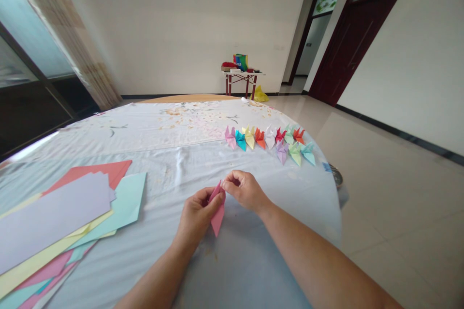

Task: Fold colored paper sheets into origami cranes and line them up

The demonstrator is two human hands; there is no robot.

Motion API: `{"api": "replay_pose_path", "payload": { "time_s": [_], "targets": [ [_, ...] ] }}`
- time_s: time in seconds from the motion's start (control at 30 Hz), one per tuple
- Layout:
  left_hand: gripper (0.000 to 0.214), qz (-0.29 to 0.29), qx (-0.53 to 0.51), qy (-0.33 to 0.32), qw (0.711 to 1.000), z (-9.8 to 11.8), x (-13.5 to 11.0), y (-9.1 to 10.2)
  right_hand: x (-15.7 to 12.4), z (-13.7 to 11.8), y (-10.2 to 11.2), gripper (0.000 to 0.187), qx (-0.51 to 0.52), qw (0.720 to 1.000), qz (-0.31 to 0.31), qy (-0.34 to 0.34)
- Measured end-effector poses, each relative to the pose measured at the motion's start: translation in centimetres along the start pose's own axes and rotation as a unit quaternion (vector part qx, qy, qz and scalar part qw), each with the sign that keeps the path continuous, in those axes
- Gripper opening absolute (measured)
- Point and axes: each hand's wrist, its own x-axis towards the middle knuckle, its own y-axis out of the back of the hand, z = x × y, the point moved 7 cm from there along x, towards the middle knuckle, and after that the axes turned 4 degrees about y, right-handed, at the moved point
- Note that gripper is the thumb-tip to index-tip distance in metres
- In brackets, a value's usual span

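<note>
Near the front middle of the table, a pink piece of folded paper (217,219) is pinched in my left hand (200,205). It is long and narrow, with one point upward and one downward. My right hand (243,189) is closed at the paper's upper right edge, thumb and forefinger pressed together; its fingertips cover what they pinch there. Beyond my hands, several folded paper cranes (270,137) in pink, blue, yellow, orange, white, red, green and purple stand in two rows.
Loose coloured paper sheets (54,217) lie in a pile at the left. A pale cloth (152,251) covers the round table. Against the far wall stands a small table (241,74) with items on it, a yellow bag (259,94) beside it. A dark red door (357,38) is at the right.
</note>
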Motion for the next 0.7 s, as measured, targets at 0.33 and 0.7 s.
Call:
{"api": "replay_pose_path", "payload": {
  "time_s": [0.33, 0.7],
  "targets": [
    [0.029, -0.055, -0.158, 0.085, 0.982, -0.9, 0.1, -0.7, 0.4, 0.7, 0.5, 0.03, 0.09, 0.995, 0.003, -0.05],
    [0.031, -0.075, -0.175, 0.114, 0.975, -0.8, -0.1, -0.9, 0.1, 0.8, -0.8, 0.024, 0.191, 0.977, -0.056, -0.071]
  ]
}}
